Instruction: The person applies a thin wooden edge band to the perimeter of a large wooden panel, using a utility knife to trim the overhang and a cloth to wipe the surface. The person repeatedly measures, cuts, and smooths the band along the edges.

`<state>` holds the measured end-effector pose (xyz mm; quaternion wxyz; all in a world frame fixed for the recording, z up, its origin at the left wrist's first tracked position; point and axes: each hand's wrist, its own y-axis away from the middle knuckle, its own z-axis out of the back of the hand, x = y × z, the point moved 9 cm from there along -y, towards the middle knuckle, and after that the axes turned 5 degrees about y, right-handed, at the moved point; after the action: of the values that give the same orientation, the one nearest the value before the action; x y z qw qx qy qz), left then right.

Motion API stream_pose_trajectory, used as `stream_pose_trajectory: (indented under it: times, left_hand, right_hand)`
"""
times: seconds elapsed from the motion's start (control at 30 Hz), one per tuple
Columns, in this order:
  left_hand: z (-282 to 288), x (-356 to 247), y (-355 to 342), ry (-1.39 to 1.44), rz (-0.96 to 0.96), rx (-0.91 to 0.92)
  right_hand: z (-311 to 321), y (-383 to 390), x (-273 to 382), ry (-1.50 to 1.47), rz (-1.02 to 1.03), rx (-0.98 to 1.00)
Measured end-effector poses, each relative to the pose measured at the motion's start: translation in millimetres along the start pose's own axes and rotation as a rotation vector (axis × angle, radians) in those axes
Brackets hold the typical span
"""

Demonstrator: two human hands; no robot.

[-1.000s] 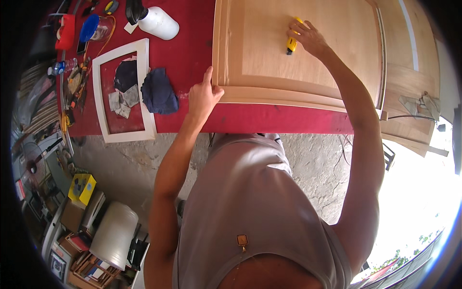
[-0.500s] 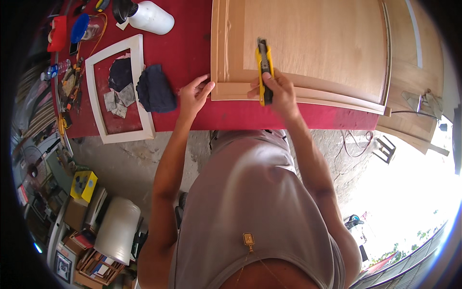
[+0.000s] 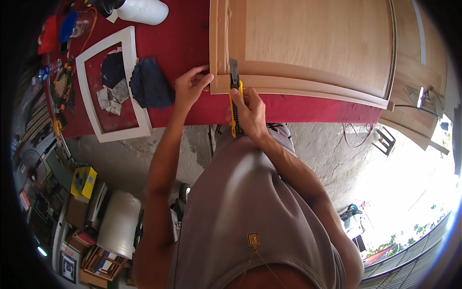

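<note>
My right hand (image 3: 250, 111) is closed around a yellow and black utility knife (image 3: 235, 98). Its blade is out and reaches over the near left corner of a framed wooden panel (image 3: 308, 43). My left hand (image 3: 191, 89) is beside that corner, with thumb and forefinger apart and their tips at the panel's left edge. The panel has a plywood middle and a raised wooden border. It lies on a red-covered table (image 3: 187, 43).
Left on the table are a white frame (image 3: 131, 58), a dark blue cloth (image 3: 151, 84), grey sanding pieces (image 3: 113, 96), a white spray bottle (image 3: 144, 10) and scattered hand tools (image 3: 62, 86). Wooden boards (image 3: 414, 91) lie at the right. A stool (image 3: 383, 143) stands below them.
My right hand has brought the knife left and down toward me, to the panel's near left corner, and more blade shows. My left hand has stayed by the same edge.
</note>
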<state>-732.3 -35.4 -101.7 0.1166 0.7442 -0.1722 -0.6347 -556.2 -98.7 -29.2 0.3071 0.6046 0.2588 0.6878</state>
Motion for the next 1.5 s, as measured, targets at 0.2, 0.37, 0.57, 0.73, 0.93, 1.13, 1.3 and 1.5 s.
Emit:
stream_pose_trajectory:
  times: [0.2, 0.37, 0.57, 0.73, 0.93, 1.13, 1.3, 1.5]
  left_hand:
    - [2, 3, -3, -0.003, 0.003, 0.003]
    - [0, 2, -2, 0.021, 0.003, 0.012]
    - [3, 3, -2, -0.002, -0.018, 0.023]
    - [1, 3, -2, -0.004, -0.010, 0.034]
    - [1, 2, -3, 0.015, -0.008, 0.034]
    - [3, 3, -2, -0.033, -0.023, 0.029]
    - [3, 3, -2, -0.023, -0.014, 0.019]
    - [5, 1, 0, -0.047, 0.010, -0.014]
  right_hand:
    - [-24, 2, -14, -0.010, -0.029, 0.098]
    - [-48, 5, -33, -0.106, -0.066, 0.173]
    - [-57, 8, -28, -0.012, -0.099, 0.253]
    - [-56, 5, -23, -0.011, -0.064, 0.243]
    - [-53, -2, -24, -0.048, -0.032, 0.202]
    - [-54, 2, -30, 0.011, 0.004, 0.153]
    - [-57, 9, -40, 0.041, -0.027, 0.167]
    - [-60, 24, -58, 0.021, -0.011, 0.209]
